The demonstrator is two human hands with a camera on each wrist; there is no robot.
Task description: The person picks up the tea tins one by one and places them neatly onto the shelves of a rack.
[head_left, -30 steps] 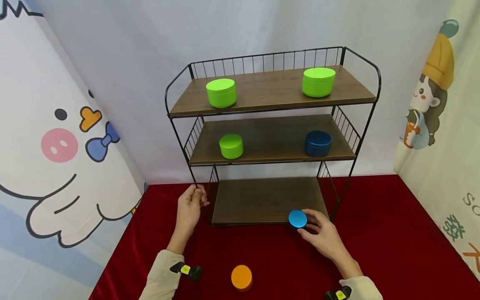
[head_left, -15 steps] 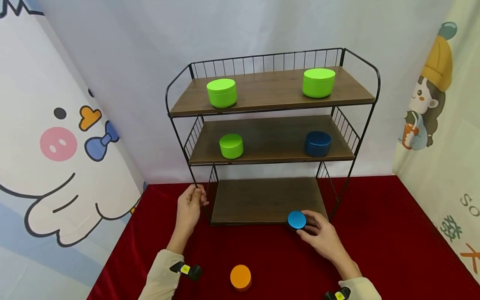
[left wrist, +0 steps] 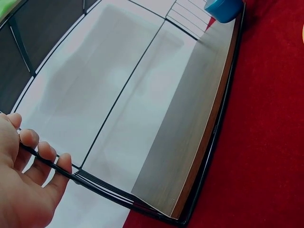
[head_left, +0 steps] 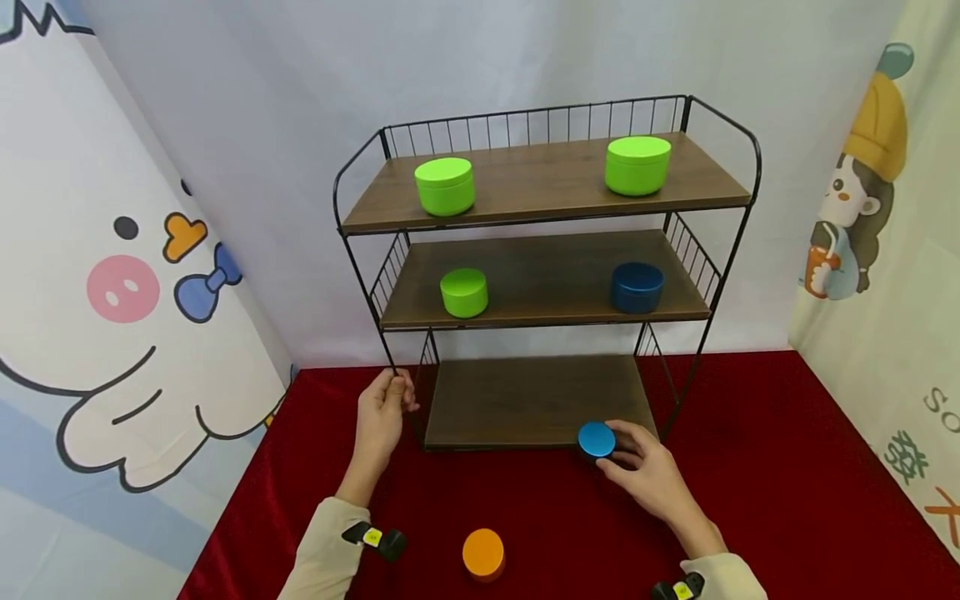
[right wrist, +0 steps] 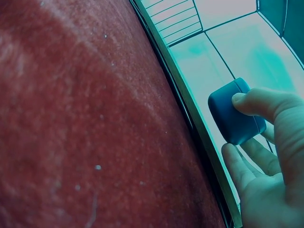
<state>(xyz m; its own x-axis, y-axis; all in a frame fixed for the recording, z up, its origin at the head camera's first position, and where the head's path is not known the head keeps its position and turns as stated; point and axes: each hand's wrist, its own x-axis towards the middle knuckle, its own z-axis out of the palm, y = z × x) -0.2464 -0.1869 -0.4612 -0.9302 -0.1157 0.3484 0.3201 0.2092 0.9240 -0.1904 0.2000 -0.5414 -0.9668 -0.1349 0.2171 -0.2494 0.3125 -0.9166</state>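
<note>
My right hand (head_left: 643,471) pinches a small blue round tin (head_left: 596,439) between thumb and fingers, at the front right edge of the rack's bottom shelf (head_left: 525,400). In the right wrist view the thumb lies across the side of the blue tin (right wrist: 230,111). Whether the tin touches the shelf, I cannot tell. At the rack's left side, my left hand (head_left: 381,417) grips the thin black metal post; its fingers (left wrist: 46,151) curl round the bar in the left wrist view. An orange round tin (head_left: 483,554) sits on the red cloth between my forearms.
Two bright green tins (head_left: 445,187) (head_left: 637,166) stand on the top shelf (head_left: 540,179). The middle shelf (head_left: 547,275) bears a smaller green tin (head_left: 463,293) on the left and a dark blue tin (head_left: 637,287) on the right. Red cloth (head_left: 750,467) covers the table; printed curtains hang around it.
</note>
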